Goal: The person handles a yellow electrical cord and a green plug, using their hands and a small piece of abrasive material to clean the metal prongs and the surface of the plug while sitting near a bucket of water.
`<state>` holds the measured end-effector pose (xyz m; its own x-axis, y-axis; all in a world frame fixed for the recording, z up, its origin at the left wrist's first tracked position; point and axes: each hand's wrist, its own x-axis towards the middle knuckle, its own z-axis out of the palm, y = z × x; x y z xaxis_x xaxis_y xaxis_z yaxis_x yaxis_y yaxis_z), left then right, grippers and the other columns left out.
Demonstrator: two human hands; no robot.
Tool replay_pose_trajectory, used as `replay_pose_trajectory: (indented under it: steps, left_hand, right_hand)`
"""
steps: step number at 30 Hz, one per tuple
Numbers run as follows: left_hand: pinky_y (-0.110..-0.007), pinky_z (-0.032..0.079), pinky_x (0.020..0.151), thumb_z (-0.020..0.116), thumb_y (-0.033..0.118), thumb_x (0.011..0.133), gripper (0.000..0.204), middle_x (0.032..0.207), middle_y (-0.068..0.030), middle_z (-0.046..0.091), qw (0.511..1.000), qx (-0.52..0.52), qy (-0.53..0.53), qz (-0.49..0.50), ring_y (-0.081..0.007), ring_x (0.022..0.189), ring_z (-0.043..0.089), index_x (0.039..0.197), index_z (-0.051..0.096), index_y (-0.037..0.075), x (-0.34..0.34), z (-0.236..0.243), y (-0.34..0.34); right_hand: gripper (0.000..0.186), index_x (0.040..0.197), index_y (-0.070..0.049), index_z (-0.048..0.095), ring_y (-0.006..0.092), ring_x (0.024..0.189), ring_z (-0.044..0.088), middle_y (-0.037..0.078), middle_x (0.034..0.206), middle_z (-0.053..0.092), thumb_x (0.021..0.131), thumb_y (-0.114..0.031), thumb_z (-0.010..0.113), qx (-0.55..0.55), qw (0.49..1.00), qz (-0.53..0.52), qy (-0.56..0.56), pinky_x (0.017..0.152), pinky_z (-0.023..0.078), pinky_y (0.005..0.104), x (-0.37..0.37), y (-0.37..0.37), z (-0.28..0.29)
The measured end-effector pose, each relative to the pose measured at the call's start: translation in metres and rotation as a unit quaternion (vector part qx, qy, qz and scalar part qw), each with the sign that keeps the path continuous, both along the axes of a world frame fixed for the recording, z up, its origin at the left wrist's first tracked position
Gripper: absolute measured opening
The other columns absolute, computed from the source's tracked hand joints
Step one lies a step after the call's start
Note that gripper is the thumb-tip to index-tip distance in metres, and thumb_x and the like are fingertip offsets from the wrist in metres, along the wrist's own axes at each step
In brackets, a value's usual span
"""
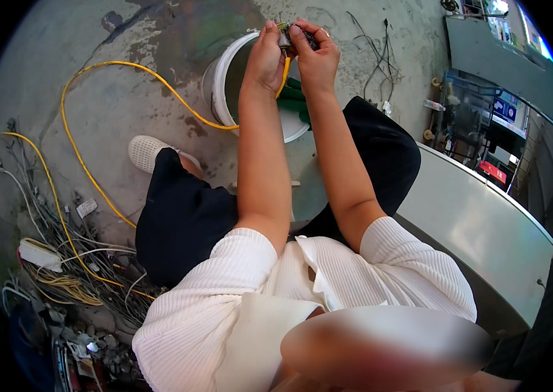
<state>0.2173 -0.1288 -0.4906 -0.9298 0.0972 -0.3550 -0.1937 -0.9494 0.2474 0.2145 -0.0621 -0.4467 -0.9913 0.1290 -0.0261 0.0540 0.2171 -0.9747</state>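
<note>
My left hand (265, 62) and my right hand (317, 64) meet at the top, above a white bucket (219, 88). Between their fingertips is a small metallic connector (284, 38) with a bit of yellow-green on it. A yellow cable (285, 77) runs up to it from below. My left fingers pinch its left side. The right fingers close around a dark, rough-looking part (310, 40) of it, whose kind is too small to make out. Something dark green (295, 101) lies in the bucket, partly behind my right forearm.
The yellow cable (110, 63) loops across the floor to my left. A heap of tangled cables (87, 261) with a white power strip (40, 255) lies there too. Thin dark wires (381, 57) are on the floor ahead. A pale panel (479, 219) and a wheeled rack (469, 108) stand right.
</note>
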Motion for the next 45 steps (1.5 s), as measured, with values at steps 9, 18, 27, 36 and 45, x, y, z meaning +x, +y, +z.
replay_pose_trajectory:
  steps: [9, 18, 27, 36, 45]
  left_hand:
    - [-0.035, 0.043, 0.093, 0.02, 0.029, 0.101, 0.044, 0.12, -0.0138, 0.056, 0.994, 0.069, 0.062, -0.064, -0.0211, 0.102, 0.055, 0.118, 0.044, -0.003, 0.0, 0.002, -0.009]
    - [-0.033, 0.043, 0.091, 0.022, 0.031, 0.101, 0.046, 0.124, -0.0124, 0.054, 0.995, -0.065, 0.066, -0.038, -0.0205, 0.107, 0.054, 0.12, 0.044, -0.004, -0.004, 0.013, 0.011]
    - [-0.034, 0.039, 0.096, 0.023, 0.031, 0.1, 0.039, 0.126, -0.015, 0.052, 0.966, 0.244, 0.062, -0.055, -0.0232, 0.109, 0.053, 0.118, 0.043, 0.002, -0.001, 0.004, 0.004]
    - [-0.036, 0.045, 0.09, 0.025, 0.028, 0.1, 0.035, 0.123, -0.0144, 0.054, 0.996, -0.002, 0.085, -0.011, -0.0227, 0.107, 0.054, 0.116, 0.044, 0.003, -0.001, 0.011, 0.003]
    - [-0.04, 0.048, 0.09, 0.023, 0.032, 0.1, 0.041, 0.116, -0.0184, 0.056, 0.998, -0.006, 0.063, 0.014, -0.0289, 0.107, 0.056, 0.107, 0.047, 0.0, -0.004, 0.011, 0.008]
  right_hand:
    - [0.015, 0.093, 0.001, 0.06, 0.0134, 0.085, 0.061, 0.006, 0.092, 0.062, 0.081, -0.005, 0.067, -0.045, 0.989, 0.082, -0.111, 0.076, 0.054, 0.028, 0.0, 0.026, 0.015]
    - [0.013, 0.091, 0.0, 0.059, 0.0148, 0.085, 0.062, 0.008, 0.093, 0.063, 0.081, -0.004, 0.067, 0.057, 0.991, 0.108, -0.048, 0.077, 0.055, 0.03, 0.003, 0.031, 0.022]
    - [0.015, 0.095, 0.0, 0.058, 0.0167, 0.084, 0.063, 0.008, 0.097, 0.061, 0.082, -0.003, 0.065, -0.117, 0.979, 0.006, -0.167, 0.077, 0.056, 0.0311, 0.002, 0.036, 0.029]
    - [0.015, 0.094, 0.0, 0.058, 0.0154, 0.084, 0.063, 0.007, 0.092, 0.063, 0.082, -0.005, 0.066, 0.016, 0.984, 0.114, -0.135, 0.081, 0.054, 0.031, 0.006, 0.03, 0.03]
    - [0.014, 0.093, -0.001, 0.059, 0.0142, 0.082, 0.063, 0.007, 0.091, 0.063, 0.082, -0.006, 0.066, 0.005, 0.982, 0.111, -0.153, 0.08, 0.054, 0.0304, 0.004, 0.036, 0.028]
